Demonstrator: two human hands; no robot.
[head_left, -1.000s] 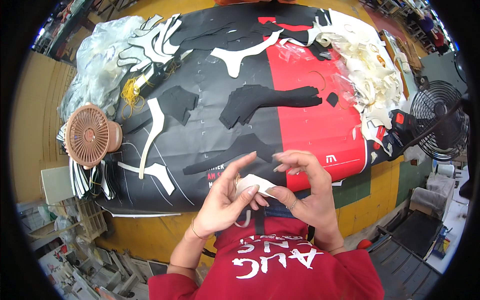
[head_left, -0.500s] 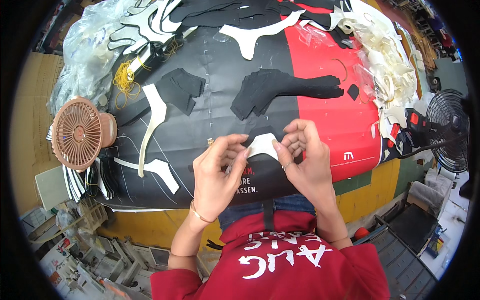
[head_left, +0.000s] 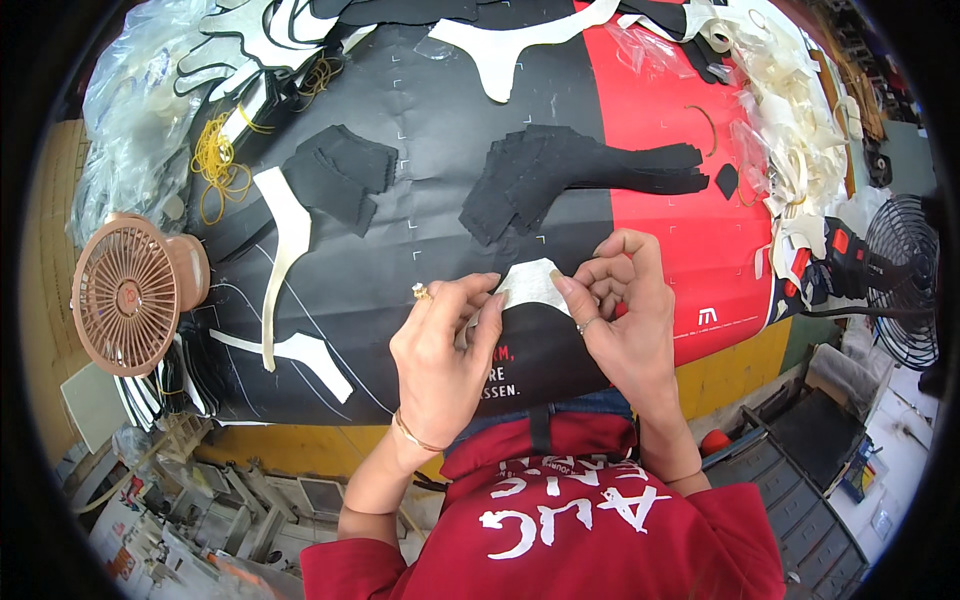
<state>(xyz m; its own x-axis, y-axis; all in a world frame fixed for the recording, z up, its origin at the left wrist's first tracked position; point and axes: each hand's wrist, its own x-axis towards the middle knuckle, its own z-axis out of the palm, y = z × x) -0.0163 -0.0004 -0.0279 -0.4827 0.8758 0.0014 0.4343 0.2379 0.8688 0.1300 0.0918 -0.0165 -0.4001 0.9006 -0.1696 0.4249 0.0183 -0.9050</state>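
Note:
Between my two hands, over the table's near edge, a white cut fabric piece [head_left: 533, 284] with a curved lower edge is held up. My left hand [head_left: 447, 343] pinches its left end between thumb and fingers. At the other end my right hand [head_left: 622, 318] pinches it the same way. Beyond them lie a stack of black curved pieces [head_left: 560, 180] and, further left, another black stack [head_left: 340, 175]. Two slim white pieces rest on the left: a long bent one [head_left: 289, 240] and a forked one [head_left: 305, 352]. A larger white forked piece [head_left: 495, 55] lies at the far middle.
A pink fan [head_left: 135, 290] stands at the left edge, a black fan [head_left: 900, 275] at the right. Yellow rubber bands [head_left: 214, 160] lie near clear plastic bags [head_left: 135, 120]. Off-white scraps [head_left: 790, 120] pile up at the far right of the black-and-red table cover [head_left: 430, 240].
The white piece is turned slightly, so its face shows more, now looking greyish. My right hand has shifted a little to the right. The whole view has moved slightly.

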